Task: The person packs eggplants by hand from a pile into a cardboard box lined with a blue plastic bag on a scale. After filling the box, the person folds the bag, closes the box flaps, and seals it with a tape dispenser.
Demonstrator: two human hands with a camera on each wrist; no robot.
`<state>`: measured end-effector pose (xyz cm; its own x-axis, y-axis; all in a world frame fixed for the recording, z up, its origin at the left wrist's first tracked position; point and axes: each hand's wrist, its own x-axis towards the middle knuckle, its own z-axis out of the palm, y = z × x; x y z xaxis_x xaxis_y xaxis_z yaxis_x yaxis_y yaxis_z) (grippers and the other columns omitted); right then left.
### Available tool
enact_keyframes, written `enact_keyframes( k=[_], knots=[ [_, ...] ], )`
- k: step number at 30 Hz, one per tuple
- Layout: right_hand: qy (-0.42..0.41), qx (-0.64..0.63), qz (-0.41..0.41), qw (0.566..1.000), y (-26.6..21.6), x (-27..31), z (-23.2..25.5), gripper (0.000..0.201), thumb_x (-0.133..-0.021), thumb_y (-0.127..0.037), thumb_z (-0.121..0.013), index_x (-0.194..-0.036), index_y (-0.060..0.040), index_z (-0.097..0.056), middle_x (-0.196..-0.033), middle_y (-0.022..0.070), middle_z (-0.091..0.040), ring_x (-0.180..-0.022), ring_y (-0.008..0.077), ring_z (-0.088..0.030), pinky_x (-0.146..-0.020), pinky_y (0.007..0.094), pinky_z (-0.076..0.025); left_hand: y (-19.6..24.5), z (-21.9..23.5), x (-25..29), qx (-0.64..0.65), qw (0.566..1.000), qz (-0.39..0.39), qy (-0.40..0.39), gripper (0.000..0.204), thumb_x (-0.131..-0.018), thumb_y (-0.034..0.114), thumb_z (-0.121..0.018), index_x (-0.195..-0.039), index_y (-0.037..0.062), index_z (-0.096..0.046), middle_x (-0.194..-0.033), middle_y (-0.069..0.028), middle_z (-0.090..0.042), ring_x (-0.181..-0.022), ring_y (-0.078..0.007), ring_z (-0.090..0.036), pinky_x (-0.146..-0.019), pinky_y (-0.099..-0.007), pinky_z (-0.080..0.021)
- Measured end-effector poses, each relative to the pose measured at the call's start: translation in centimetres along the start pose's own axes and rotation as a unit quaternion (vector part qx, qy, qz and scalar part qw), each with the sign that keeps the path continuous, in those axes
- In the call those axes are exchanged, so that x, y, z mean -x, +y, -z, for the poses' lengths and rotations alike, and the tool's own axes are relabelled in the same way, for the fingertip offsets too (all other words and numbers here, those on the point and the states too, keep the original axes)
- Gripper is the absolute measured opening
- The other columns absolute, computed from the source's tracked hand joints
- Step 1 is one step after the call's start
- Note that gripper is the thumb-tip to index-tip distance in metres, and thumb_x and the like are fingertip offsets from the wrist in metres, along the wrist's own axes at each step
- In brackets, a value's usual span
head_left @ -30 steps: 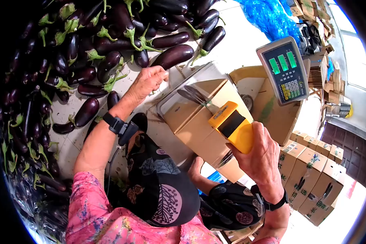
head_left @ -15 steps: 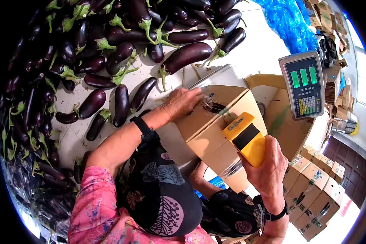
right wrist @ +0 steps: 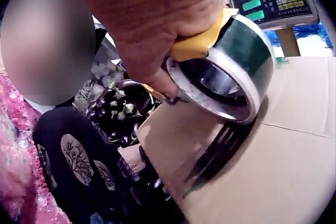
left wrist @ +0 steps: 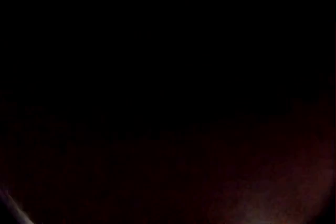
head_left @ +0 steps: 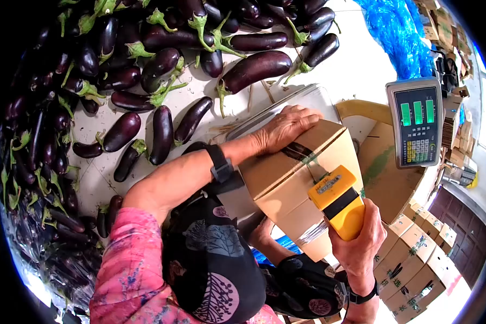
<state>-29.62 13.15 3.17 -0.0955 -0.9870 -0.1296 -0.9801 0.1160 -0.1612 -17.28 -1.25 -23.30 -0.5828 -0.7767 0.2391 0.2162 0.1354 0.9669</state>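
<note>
A cardboard box (head_left: 286, 189) with dark eggplant pictures printed on it stands in front of the person, a seam running along its top. My left hand (head_left: 287, 128) lies across the top flap on the far side of that seam, fingers extended toward the right corner. In my right hand (head_left: 360, 243) is a yellow tape dispenser (head_left: 336, 201), gripped at its lower end and held against the near side of the box. The right wrist view shows its wide tape roll (right wrist: 242, 50) close over the cardboard. The left wrist view is almost black.
Many loose eggplants (head_left: 259, 70) cover the floor at the left and back. A scale display (head_left: 417, 121) stands at the right, beside an open carton (head_left: 383, 173). Blue plastic (head_left: 397, 40) lies behind it. Packed boxes (head_left: 410, 264) are stacked at the lower right.
My left hand has moved from beside the eggplants, rightward onto the box top. My right hand keeps the tape dispenser by the box, slightly farther right and lower in the head view.
</note>
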Motion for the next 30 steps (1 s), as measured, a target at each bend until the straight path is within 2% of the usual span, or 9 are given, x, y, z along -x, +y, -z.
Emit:
enact_keyframes(
  k=[3, 7, 10, 14, 17, 22, 25, 26, 30],
  knots=[
    [0.013, -0.033, 0.014, 0.999, 0.6, 0.3, 0.0, 0.059, -0.064, -0.019, -0.087, -0.112, -0.0028, -0.057, -0.084, 0.0165, -0.063, -0.071, 0.0355, -0.067, -0.065, 0.0392, -0.055, -7.4, -0.1, 1.2, -0.193, 0.952, -0.236, 0.034, 0.036, -0.105, 0.022, -0.044, -0.135, 0.0024, -0.045, -0.128, -0.0206, -0.057, -0.116, -0.0363, -0.056, -0.104, -0.0438, -0.043],
    [0.011, -0.051, -0.004, 0.999, 0.6, 0.5, -0.1, 0.057, -0.064, -0.018, -0.087, -0.110, -0.0034, -0.056, -0.085, 0.0166, -0.064, -0.073, 0.0357, -0.068, -0.067, 0.0394, -0.056, -4.9, 0.9, 1.2, -0.137, 0.984, -0.115, -0.007, 0.036, -0.106, 0.026, -0.043, -0.128, -0.0013, -0.051, -0.129, -0.0198, -0.058, -0.116, -0.0336, -0.057, -0.104, -0.0394, -0.043],
    [0.020, -0.048, 0.000, 0.999, 0.7, 0.7, -0.1, 0.057, -0.064, -0.018, -0.087, -0.110, -0.0035, -0.057, -0.085, 0.0168, -0.064, -0.073, 0.0360, -0.067, -0.067, 0.0397, -0.056, -0.1, 0.8, -0.3, 0.035, 0.975, 0.212, -0.055, 0.043, -0.108, 0.034, -0.036, -0.129, 0.0004, -0.052, -0.127, -0.0210, -0.058, -0.117, -0.0329, -0.057, -0.105, -0.0378, -0.041],
    [0.015, -0.042, 0.000, 0.999, 0.7, 0.6, -0.1, 0.057, -0.065, -0.019, -0.087, -0.110, -0.0027, -0.056, -0.086, 0.0175, -0.064, -0.075, 0.0367, -0.067, -0.068, 0.0399, -0.055, 6.9, 0.3, -2.6, 0.041, 0.988, 0.128, -0.075, 0.052, -0.108, 0.041, -0.026, -0.124, 0.0024, -0.057, -0.120, -0.0184, -0.061, -0.114, -0.0317, -0.058, -0.104, -0.0363, -0.041],
    [0.017, -0.038, 0.004, 0.999, 0.7, 0.5, 0.0, 0.058, -0.064, -0.020, -0.087, -0.110, -0.0020, -0.056, -0.088, 0.0174, -0.064, -0.077, 0.0371, -0.067, -0.069, 0.0403, -0.055, 1.4, -0.8, -1.9, -0.117, 0.992, -0.038, -0.011, 0.053, -0.108, 0.043, -0.027, -0.120, 0.0025, -0.059, -0.114, -0.0156, -0.063, -0.109, -0.0313, -0.059, -0.101, -0.0361, -0.042],
    [0.024, -0.050, 0.017, 0.998, 1.1, 0.8, 0.0, 0.057, -0.067, -0.024, -0.086, -0.110, -0.0018, -0.056, -0.086, 0.0159, -0.061, -0.078, 0.0368, -0.065, -0.066, 0.0432, -0.053, 4.8, 0.5, -2.1, -0.077, 0.968, 0.239, -0.019, 0.053, -0.106, 0.046, -0.036, -0.111, 0.0016, -0.064, -0.099, -0.0120, -0.069, -0.097, -0.0182, -0.063, -0.090, -0.0326, -0.047],
    [0.033, -0.047, 0.027, 0.998, 1.4, 0.8, -0.1, 0.055, -0.068, -0.025, -0.085, -0.109, -0.0027, -0.056, -0.086, 0.0163, -0.061, -0.079, 0.0376, -0.064, -0.068, 0.0441, -0.053, 10.2, -0.1, -2.7, 0.010, 0.984, 0.179, -0.011, 0.057, -0.105, 0.048, -0.036, -0.103, -0.0021, -0.063, -0.103, -0.0261, -0.066, -0.100, -0.0424, -0.062, -0.090, -0.0463, -0.048],
    [0.029, -0.047, 0.019, 0.998, 1.2, 0.9, 0.1, 0.054, -0.069, -0.027, -0.084, -0.109, -0.0035, -0.056, -0.088, 0.0165, -0.062, -0.080, 0.0380, -0.064, -0.068, 0.0453, -0.052, 11.2, -1.1, -2.8, -0.031, 0.993, 0.112, 0.034, 0.051, -0.103, 0.046, -0.043, -0.110, -0.0018, -0.060, -0.105, -0.0285, -0.065, -0.101, -0.0450, -0.061, -0.089, -0.0488, -0.048],
    [0.026, -0.023, 0.013, 0.999, 1.1, 0.8, 0.3, 0.053, -0.070, -0.030, -0.085, -0.103, -0.0043, -0.053, -0.086, 0.0169, -0.063, -0.079, 0.0395, -0.065, -0.066, 0.0454, -0.053, 13.4, -1.6, -3.1, -0.257, 0.961, 0.081, -0.058, 0.053, -0.102, 0.041, -0.045, -0.137, 0.0015, -0.043, -0.115, -0.0315, -0.062, -0.114, -0.0450, -0.058, -0.094, -0.0477, -0.048]
  ],
)
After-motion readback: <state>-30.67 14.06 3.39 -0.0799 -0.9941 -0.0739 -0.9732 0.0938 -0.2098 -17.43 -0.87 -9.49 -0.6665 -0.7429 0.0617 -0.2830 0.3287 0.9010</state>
